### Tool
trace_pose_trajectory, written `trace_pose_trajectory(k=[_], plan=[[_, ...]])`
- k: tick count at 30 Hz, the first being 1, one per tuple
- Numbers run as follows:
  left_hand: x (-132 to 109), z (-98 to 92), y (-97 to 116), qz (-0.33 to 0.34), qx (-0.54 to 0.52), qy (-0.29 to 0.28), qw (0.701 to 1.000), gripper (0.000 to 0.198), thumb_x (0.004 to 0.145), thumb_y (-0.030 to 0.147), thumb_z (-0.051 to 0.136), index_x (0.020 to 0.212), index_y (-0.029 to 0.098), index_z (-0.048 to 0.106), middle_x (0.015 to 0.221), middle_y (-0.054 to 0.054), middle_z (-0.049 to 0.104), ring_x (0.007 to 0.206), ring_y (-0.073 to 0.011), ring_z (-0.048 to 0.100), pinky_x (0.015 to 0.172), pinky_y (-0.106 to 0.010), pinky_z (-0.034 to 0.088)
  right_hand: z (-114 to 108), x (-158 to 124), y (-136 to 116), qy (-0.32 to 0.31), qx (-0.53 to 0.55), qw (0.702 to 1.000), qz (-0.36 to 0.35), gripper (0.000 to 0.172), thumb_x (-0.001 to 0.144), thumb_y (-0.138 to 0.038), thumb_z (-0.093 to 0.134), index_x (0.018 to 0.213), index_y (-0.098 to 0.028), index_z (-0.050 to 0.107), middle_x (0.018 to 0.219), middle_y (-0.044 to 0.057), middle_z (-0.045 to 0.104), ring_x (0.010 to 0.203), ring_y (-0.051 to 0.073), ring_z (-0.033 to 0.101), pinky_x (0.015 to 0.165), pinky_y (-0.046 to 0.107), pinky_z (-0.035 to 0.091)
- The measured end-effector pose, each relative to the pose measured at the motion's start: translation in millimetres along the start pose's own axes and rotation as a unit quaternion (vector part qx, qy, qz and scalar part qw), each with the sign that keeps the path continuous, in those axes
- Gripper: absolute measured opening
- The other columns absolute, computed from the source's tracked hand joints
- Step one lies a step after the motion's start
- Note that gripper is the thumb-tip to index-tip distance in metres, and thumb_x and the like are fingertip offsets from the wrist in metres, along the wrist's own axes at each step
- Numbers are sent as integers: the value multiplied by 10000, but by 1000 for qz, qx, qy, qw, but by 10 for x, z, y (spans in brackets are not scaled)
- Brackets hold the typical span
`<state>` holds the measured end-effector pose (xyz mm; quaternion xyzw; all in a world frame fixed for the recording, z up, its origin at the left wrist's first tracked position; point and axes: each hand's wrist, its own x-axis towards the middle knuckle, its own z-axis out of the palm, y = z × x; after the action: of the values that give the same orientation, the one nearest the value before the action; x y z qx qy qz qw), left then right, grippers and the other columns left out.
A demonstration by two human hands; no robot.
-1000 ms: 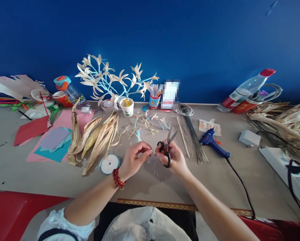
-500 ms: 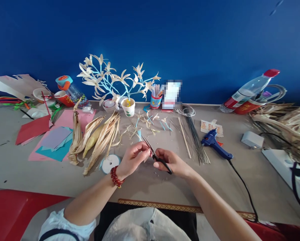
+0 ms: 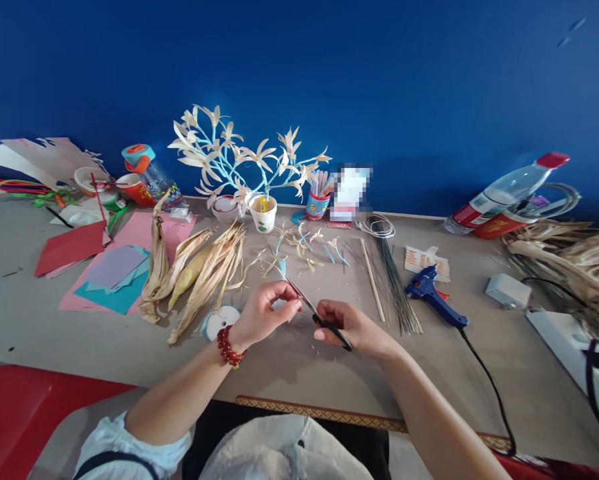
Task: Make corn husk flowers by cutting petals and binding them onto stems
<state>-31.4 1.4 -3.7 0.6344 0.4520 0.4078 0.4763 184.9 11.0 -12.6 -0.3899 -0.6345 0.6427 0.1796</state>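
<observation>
Head view: trimming seems the step in hand, with the scissors (image 3: 333, 331) angled between both hands on the near side of the white paper cup (image 3: 262, 215), right hand (image 3: 350, 325) curled round the handles, left hand (image 3: 265, 311) pinching thumb to forefinger, cannot tell on what. Next move likely calls for a steady pinch, fingertips clear of the edges; corn husks (image 3: 217, 273) lie left of the cup, nearer.

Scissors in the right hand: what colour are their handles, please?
The handles are black, best seen in the head view.
</observation>
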Motion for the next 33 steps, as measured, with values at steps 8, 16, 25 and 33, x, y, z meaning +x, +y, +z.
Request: trace_pose_trajectory(k=[8, 16, 25, 33], plan=[[-2, -30, -13, -7, -16, -13, 1000, 169, 869, 247, 593, 727, 165, 633, 771, -31, 657, 763, -144, 596, 689, -232, 460, -31, 23, 78, 29, -17, 999, 7, 528, 682, -551, 798, 664, -215, 391, 504, -95, 393, 488, 75, 303, 454, 205, 201], [13, -29, -30, -14, -80, -14, 997, 195, 875, 335, 638, 789, 160, 644, 775, -22, 611, 692, -120, 545, 682, -251, 453, -28, 48, 28, 205, -334, 919, 49, 402, 730, -552, 727, 654, -213, 524, 598, -38, 560, 541, 126, 459, 502, 237, 241], [19, 38, -74, -64, -177, 16, 982, 195, 837, 347, 692, 840, 171, 606, 693, 7, 633, 630, -114, 568, 678, -260, 484, 25, 34, 28, 229, -509, 823, 104, 366, 779, -585, 681, 804, -224, 626, 882, 47, 687, 629, 187, 613, 487, 279, 182], [-10, 95, -50, -26, -115, 20, 993, 180, 878, 347, 643, 847, 178, 592, 913, -40, 672, 742, -126, 594, 744, -266, 499, -85, -39, -60, 147, -360, 921, 0, 276, 689, -367, 798, 827, -221, 608, 805, -17, 656, 677, 153, 567, 558, 237, 303]])
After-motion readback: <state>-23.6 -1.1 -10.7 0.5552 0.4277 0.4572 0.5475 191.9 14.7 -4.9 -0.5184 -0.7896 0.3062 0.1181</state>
